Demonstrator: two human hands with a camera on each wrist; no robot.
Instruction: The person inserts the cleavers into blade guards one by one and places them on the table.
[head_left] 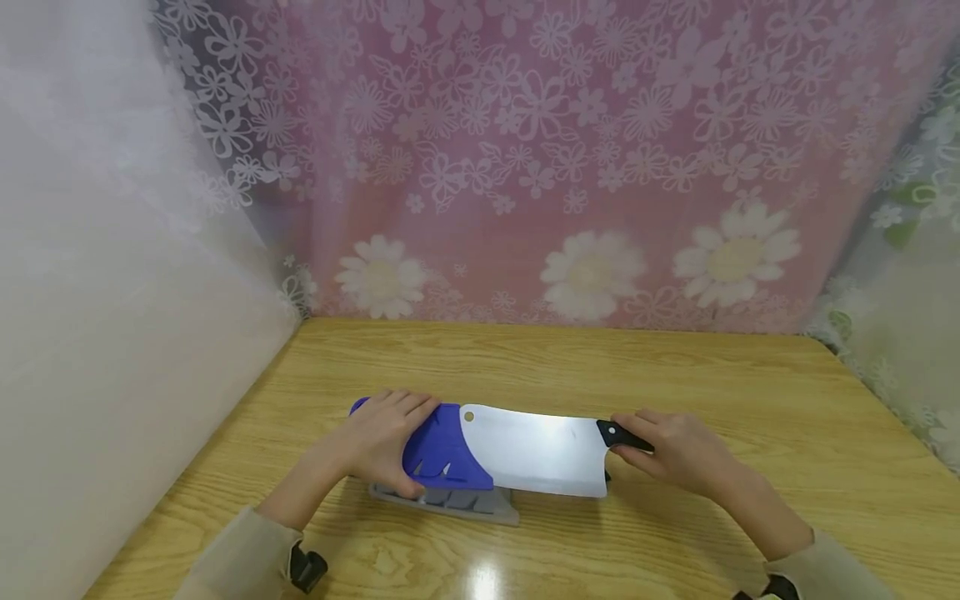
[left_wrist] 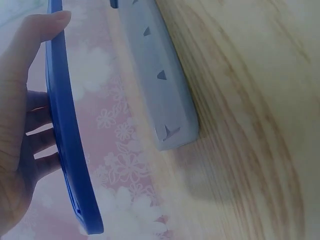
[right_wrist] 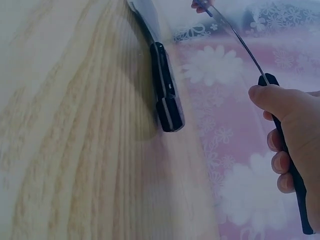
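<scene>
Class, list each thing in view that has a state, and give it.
Cleaver: raised off the table, largely unsheathed
Blue sheath: raised
Grey sheath: lying on the table
Second knife: below the cleaver, not held
Left hand: gripping the blue sheath
Right hand: gripping the cleaver

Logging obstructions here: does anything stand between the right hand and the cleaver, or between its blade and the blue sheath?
Nothing visible: the right hand grips the cleaver, whose blade reaches the edge of the blue sheath. The gray sheath lies below, on the table.
</scene>
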